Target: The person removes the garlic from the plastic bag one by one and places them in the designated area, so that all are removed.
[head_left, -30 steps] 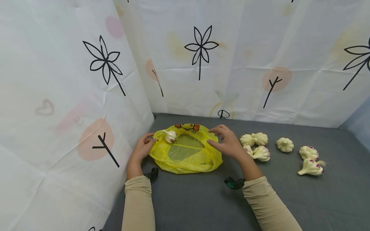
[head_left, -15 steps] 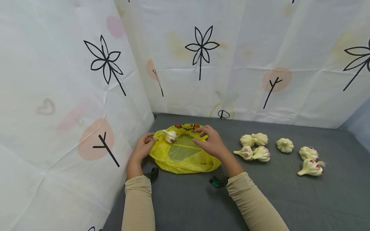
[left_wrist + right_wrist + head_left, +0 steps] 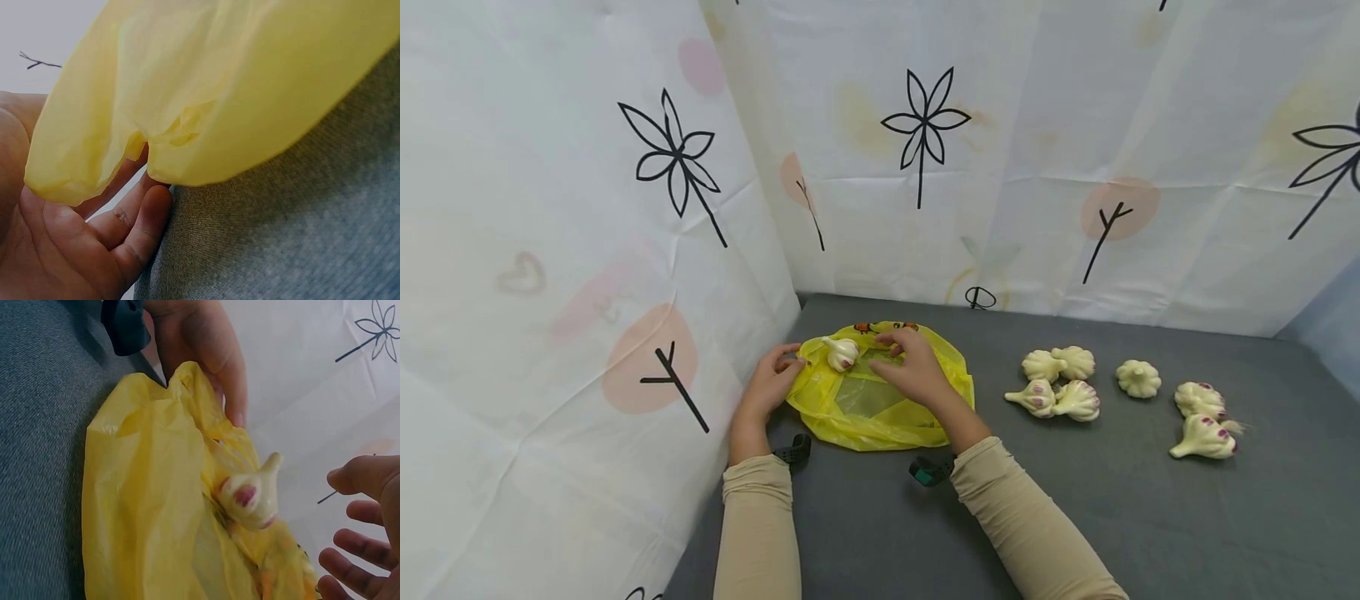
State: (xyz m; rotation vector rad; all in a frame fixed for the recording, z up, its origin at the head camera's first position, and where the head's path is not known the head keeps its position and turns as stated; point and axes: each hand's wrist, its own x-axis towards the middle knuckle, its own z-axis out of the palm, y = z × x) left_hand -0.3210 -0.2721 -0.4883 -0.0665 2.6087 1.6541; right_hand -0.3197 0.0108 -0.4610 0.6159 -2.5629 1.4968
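Yellow plastic bag [image 3: 880, 404] lies flattened on the grey table cloth [image 3: 1150, 517], in the back left corner near the patterned white curtain [image 3: 587, 250]. Thin, crinkled, half see-through film; a paler window shows through its middle, and an orange-and-black print sits at its far edge. In the right wrist view the film [image 3: 144, 512] bunches into soft folds.

One garlic bulb [image 3: 841, 353] rests on top of the bag near its far left edge. It is white with purple blotches, its stem tip pointing up and to the left; the right wrist view [image 3: 250, 494] shows the same blotches clearly.

Left hand [image 3: 770, 385] is at the bag's left rim, fingers curled onto the edge. In the left wrist view [image 3: 81, 244] the film drapes over the palm and fingers; it appears to hold the rim.

Right hand [image 3: 912, 372] hovers over the bag's middle, just right of the bulb. Fingers are spread and loosely bent, holding nothing; the fingertips [image 3: 350, 550] are close to the bulb but not touching it.

Further right, well apart from the bag, six loose garlic bulbs [image 3: 1075, 400] lie on the cloth: a cluster of four, a single one [image 3: 1138, 377], then a pair [image 3: 1202, 421].
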